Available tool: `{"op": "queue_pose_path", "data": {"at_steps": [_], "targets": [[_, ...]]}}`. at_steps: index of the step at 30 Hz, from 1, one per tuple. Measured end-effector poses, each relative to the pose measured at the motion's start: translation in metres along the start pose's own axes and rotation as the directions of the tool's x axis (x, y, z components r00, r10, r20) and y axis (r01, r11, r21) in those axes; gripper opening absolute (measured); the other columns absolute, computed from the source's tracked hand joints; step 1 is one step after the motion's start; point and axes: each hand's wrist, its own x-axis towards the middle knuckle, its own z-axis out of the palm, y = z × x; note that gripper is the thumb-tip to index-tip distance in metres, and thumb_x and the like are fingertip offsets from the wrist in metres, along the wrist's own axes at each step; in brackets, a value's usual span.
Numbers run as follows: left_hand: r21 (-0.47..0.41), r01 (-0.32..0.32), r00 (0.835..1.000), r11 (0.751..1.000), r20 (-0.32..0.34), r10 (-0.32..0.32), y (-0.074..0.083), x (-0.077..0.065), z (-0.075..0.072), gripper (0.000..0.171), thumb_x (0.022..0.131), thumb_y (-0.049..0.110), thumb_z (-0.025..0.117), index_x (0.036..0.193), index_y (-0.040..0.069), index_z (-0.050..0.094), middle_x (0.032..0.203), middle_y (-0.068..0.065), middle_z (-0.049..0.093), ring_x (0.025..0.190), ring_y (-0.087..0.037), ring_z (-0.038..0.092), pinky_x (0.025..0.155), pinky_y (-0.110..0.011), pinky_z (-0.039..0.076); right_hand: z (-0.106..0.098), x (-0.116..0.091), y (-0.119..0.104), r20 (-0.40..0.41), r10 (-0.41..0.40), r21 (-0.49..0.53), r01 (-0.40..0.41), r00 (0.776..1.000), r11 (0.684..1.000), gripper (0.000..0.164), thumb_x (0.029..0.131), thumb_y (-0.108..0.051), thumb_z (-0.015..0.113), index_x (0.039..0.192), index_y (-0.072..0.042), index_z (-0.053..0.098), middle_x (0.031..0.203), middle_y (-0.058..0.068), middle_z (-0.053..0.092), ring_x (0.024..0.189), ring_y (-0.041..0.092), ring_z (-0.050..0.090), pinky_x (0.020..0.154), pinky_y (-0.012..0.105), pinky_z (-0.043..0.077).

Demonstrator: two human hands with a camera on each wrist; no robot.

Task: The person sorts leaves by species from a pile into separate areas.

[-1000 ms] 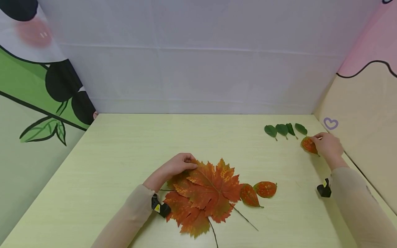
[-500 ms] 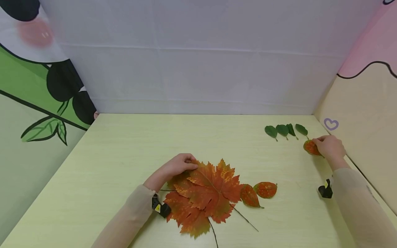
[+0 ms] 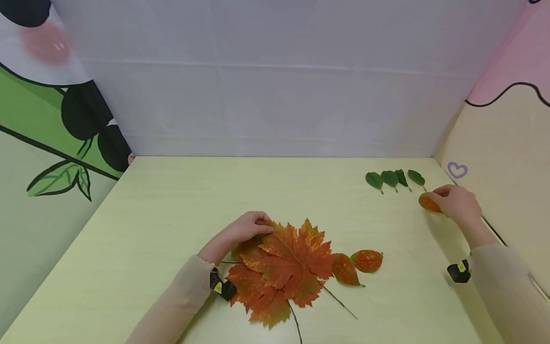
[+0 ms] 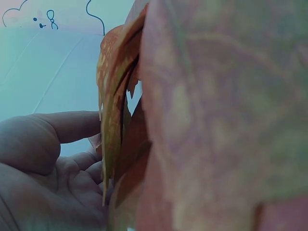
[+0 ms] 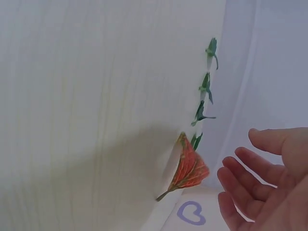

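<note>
In the head view my left hand (image 3: pixel 249 226) pinches the upper left edge of a bunch of orange-red maple leaves (image 3: pixel 296 265) with thin dark stems. Close up in the left wrist view, the thumb presses against a leaf edge and the fingers are partly hidden behind it. My right hand (image 3: pixel 460 203) is at the far right beside a small red-orange oval leaf (image 3: pixel 427 202). From the right wrist, the fingers (image 5: pixel 248 185) look spread and relaxed, a little apart from that leaf (image 5: pixel 190 171), which lies on the table near its edge.
Several small green leaves (image 3: pixel 389 178) form a row at the back right, just beyond the red leaf. Right of the maple bunch lie two more red-orange leaves (image 3: pixel 367 261). A grey-white wall (image 3: pixel 275 110) closes off the table's (image 3: pixel 172 191) back.
The small red leaf has shifted slightly right and turned a little. My right forearm has moved slightly right. The left hand and the maple leaves stay as they were.
</note>
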Motion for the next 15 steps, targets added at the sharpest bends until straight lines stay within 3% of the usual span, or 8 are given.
{"op": "queue_pose_path", "data": {"at_steps": [9, 15], "targets": [[-0.008, 0.001, 1.0, 1.0, 0.005, -0.001, 0.001, 0.0, 0.0, 0.012, 0.088, 0.014, 0.058, 0.092, 0.003, 0.055, 0.077, -0.004, 0.057, 0.068, -0.015, 0.051, 0.064, -0.028, 0.041, 0.013, -0.027, -0.032, 0.003, -0.19, 0.05, 0.19, 0.982, 0.98, 0.042, 0.092, -0.037, 0.049, 0.107, 0.001, 0.06, 0.091, 0.019, 0.065, 0.075, 0.026, 0.06, 0.057, 0.03, 0.042], [0.006, 0.001, 1.0, 1.0, -0.005, -0.001, 0.001, 0.0, -0.001, 0.012, 0.088, 0.014, 0.058, 0.092, 0.003, 0.055, 0.078, -0.004, 0.058, 0.069, -0.016, 0.051, 0.065, -0.028, 0.04, 0.023, -0.04, -0.053, 0.112, -0.258, 0.114, 0.246, 0.96, 0.963, 0.038, 0.09, -0.035, 0.054, 0.105, 0.0, 0.062, 0.087, 0.011, 0.066, 0.077, 0.023, 0.06, 0.06, 0.03, 0.043]]}}
